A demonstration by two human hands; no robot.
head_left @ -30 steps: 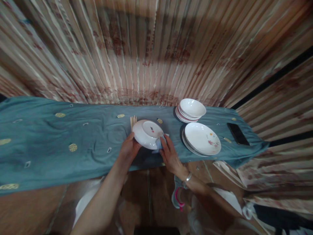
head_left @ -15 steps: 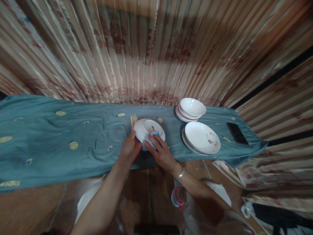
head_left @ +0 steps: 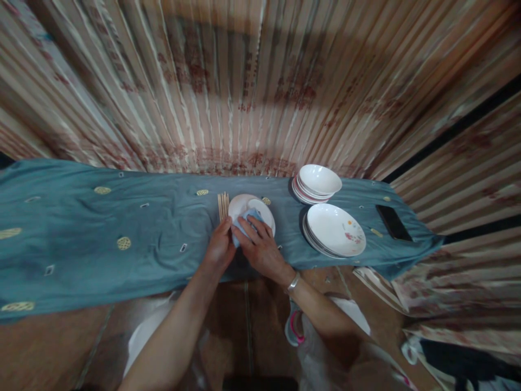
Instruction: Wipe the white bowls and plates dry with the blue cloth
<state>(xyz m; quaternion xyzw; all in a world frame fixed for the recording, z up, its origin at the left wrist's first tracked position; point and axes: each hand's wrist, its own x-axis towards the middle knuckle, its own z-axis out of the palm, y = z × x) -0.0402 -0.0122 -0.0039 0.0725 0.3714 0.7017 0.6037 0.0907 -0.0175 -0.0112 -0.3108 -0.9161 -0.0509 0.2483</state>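
A white bowl (head_left: 243, 202), its underside with the foot ring turned up toward me, is held over the near edge of the table. My left hand (head_left: 220, 243) grips its left rim, thumb on the outside. Under my right hand (head_left: 262, 247) a light blue cloth (head_left: 253, 214) is pressed against the bowl's base, and the fingers lie over the cloth. Just behind the left hand, several wooden chopsticks (head_left: 223, 203) lie side by side on the tablecloth. The bowl's near side is hidden by my hands and the cloth.
A teal patterned tablecloth (head_left: 158, 228) covers the long table. To the right stand a stack of bowls (head_left: 319, 179) and, nearer, a stack of floral plates (head_left: 331, 228). Farther right lies a black phone (head_left: 393, 222). A pleated curtain (head_left: 228, 119) hangs along the back.
My right hand has slid the cloth left and slightly up across the bowl's base. The bowl has tilted a little, with my left hand still on its rim.
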